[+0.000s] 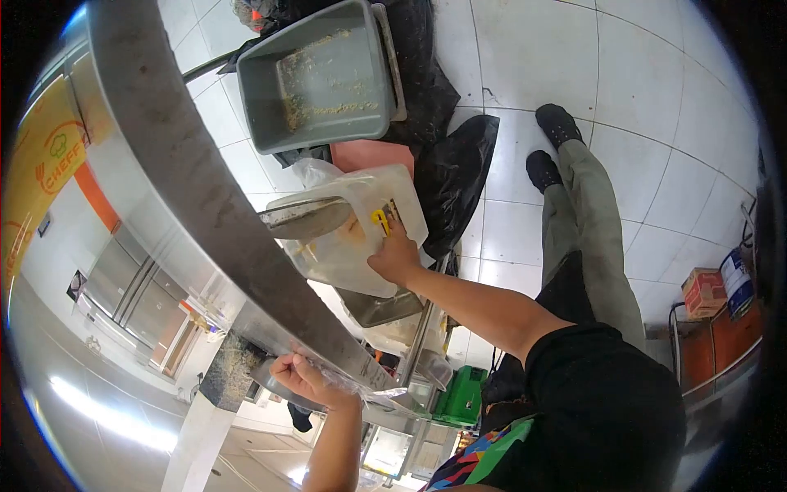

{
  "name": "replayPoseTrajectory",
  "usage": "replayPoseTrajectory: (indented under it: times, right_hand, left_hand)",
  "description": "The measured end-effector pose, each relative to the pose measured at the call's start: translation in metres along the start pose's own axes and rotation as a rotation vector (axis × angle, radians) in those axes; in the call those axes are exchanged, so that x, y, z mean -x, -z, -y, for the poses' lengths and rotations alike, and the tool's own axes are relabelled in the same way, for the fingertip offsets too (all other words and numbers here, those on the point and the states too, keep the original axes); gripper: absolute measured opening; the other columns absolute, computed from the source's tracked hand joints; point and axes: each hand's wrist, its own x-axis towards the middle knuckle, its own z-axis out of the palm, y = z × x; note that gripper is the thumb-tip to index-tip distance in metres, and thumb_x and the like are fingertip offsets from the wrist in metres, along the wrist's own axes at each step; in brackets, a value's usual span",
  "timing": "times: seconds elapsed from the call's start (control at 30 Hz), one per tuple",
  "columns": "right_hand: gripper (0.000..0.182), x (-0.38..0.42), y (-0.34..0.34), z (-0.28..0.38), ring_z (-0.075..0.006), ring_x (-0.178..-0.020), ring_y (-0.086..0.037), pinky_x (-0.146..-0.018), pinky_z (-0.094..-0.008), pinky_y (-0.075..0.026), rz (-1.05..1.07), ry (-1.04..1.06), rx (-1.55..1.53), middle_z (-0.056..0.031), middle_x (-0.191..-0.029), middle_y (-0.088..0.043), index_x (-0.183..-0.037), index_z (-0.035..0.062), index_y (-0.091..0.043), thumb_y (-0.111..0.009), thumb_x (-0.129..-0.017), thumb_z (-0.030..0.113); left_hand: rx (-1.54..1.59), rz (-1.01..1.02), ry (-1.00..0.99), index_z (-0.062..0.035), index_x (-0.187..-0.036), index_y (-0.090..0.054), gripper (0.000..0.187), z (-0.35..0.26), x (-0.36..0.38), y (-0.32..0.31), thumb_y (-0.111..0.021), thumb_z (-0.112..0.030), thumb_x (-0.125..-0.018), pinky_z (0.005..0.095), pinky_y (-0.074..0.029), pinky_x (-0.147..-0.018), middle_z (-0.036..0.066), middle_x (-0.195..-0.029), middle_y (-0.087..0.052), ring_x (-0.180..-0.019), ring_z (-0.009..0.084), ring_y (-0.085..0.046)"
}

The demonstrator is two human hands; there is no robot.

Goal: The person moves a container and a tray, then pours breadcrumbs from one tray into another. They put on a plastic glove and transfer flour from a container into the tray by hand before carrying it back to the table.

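My one hand (395, 256) reaches over a cloudy plastic tub (340, 258), its fingers at a yellow cutter-like tool (382, 220) by the tub's wall. Whether these fingers grip the tool or only touch it is hard to make out. A grey metal scoop or bowl (311, 220) rests in the tub's opening. Lower in the view, my other hand (307, 379) is at the edge of a long metal counter (213, 197), fingers curled beside thin clear plastic (348, 384). What those fingers hold is too small to tell.
A grey bin (328, 82) with crumbs inside stands beyond the tub, with black plastic sheeting (455, 180) beside it. A green box (461, 396) is near my body. A carton (703, 293) and a blue-white can (737, 283) stand at the far right.
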Motion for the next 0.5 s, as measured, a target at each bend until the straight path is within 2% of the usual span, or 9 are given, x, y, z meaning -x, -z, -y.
replayPoseTrajectory:
  times: [0.03, 0.1, 0.23, 0.3, 0.37, 0.47, 0.5]
  right_hand:
    - [0.062, -0.002, 0.002, -0.004, -0.0436, -0.104, -0.059, -0.093, -0.0423, -0.049, -0.004, -0.041, -0.041, -0.03, -0.137, -0.042, -0.119, -0.0073, -0.054, -0.066, -0.068, 0.026]
    - [0.073, 0.0, 0.002, -0.012, -0.0434, -0.096, -0.063, -0.088, -0.0429, -0.052, -0.044, -0.058, -0.054, -0.029, -0.129, -0.05, -0.128, -0.0077, -0.047, -0.069, -0.067, 0.024]
    - [0.072, -0.023, -0.001, -0.017, -0.0419, -0.094, -0.064, -0.086, -0.0425, -0.052, -0.145, 0.074, 0.002, -0.0275, -0.113, -0.06, -0.126, -0.008, -0.045, -0.068, -0.067, 0.024]
    - [0.07, -0.038, 0.008, -0.018, -0.0417, -0.099, -0.062, -0.088, -0.0418, -0.051, -0.113, 0.037, -0.061, -0.0288, -0.118, -0.056, -0.124, -0.0087, -0.048, -0.069, -0.066, 0.024]
    - [0.066, -0.045, 0.03, -0.004, -0.0421, -0.109, -0.059, -0.095, -0.0406, -0.048, -0.025, -0.085, -0.186, -0.0326, -0.137, -0.043, -0.12, -0.0101, -0.054, -0.069, -0.065, 0.023]
    - [0.08, -0.064, 0.027, -0.013, -0.0411, -0.107, -0.06, -0.093, -0.0396, -0.049, -0.052, -0.195, -0.311, -0.0315, -0.127, -0.051, -0.132, -0.0092, -0.041, -0.071, -0.065, 0.023]
    - [0.076, -0.068, 0.025, -0.021, -0.0399, -0.104, -0.062, -0.091, -0.0395, -0.05, -0.088, -0.158, -0.29, -0.0293, -0.12, -0.056, -0.129, -0.0075, -0.043, -0.072, -0.065, 0.022]
  left_hand:
    - [0.023, 0.002, 0.016, -0.01, -0.096, -0.042, 0.014, 0.001, 0.0, 0.0, -0.049, -0.022, -0.095, 0.0308, -0.039, -0.083, 0.003, -0.09, -0.042, -0.084, 0.0124, -0.044]
    - [0.059, 0.011, 0.046, -0.01, -0.097, -0.042, 0.012, -0.001, 0.005, 0.003, -0.048, -0.02, -0.095, 0.0296, -0.039, -0.082, 0.002, -0.09, -0.042, -0.084, 0.0117, -0.043]
    - [0.112, 0.009, 0.04, -0.0101, -0.097, -0.042, 0.009, 0.002, 0.002, 0.003, -0.047, -0.017, -0.096, 0.0269, -0.039, -0.081, 0.002, -0.09, -0.043, -0.083, 0.0103, -0.042]
    - [0.131, 0.016, 0.047, -0.0098, -0.097, -0.042, 0.009, 0.004, 0.001, 0.002, -0.047, -0.017, -0.095, 0.0272, -0.039, -0.081, 0.002, -0.09, -0.043, -0.083, 0.0103, -0.043]
    - [0.159, 0.024, 0.072, -0.0094, -0.097, -0.041, 0.008, 0.003, 0.001, 0.003, -0.046, -0.016, -0.095, 0.0275, -0.039, -0.081, 0.003, -0.091, -0.042, -0.084, 0.0104, -0.042]
    - [0.084, 0.022, 0.002, -0.0088, -0.095, -0.04, 0.01, 0.01, -0.002, 0.008, -0.046, -0.017, -0.095, 0.0281, -0.039, -0.08, 0.003, -0.09, -0.041, -0.083, 0.0106, -0.042]
    - [0.069, 0.021, 0.0, -0.0088, -0.095, -0.04, 0.01, 0.01, -0.002, 0.008, -0.046, -0.017, -0.094, 0.0282, -0.04, -0.08, 0.003, -0.09, -0.04, -0.082, 0.0107, -0.042]
